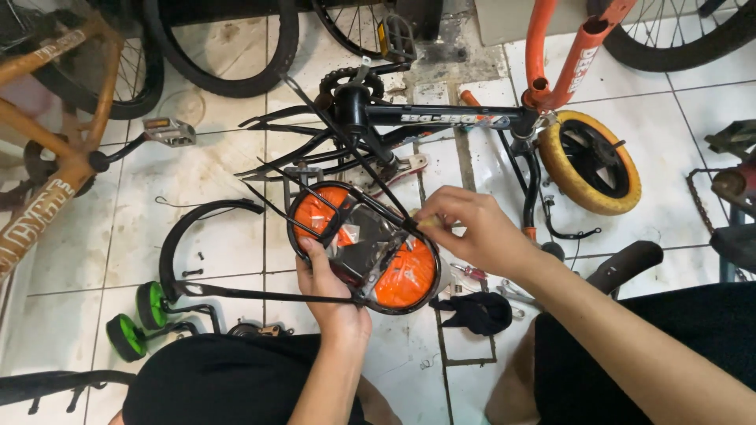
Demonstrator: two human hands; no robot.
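Both my hands meet on the round orange-and-black guard [370,252]: left hand [331,295] grips its near-left rim, right hand [472,228] pinches its far-right edge.

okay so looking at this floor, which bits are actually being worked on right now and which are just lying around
In hand:
- black wire rack with orange discs, gripped by the left hand
- small tool, pinched in the right hand against the rack

Lying about:
- green training wheels
- black mudguard
- yellow-tyred wheel
- black cloth
- spanner
- orange bicycle at left
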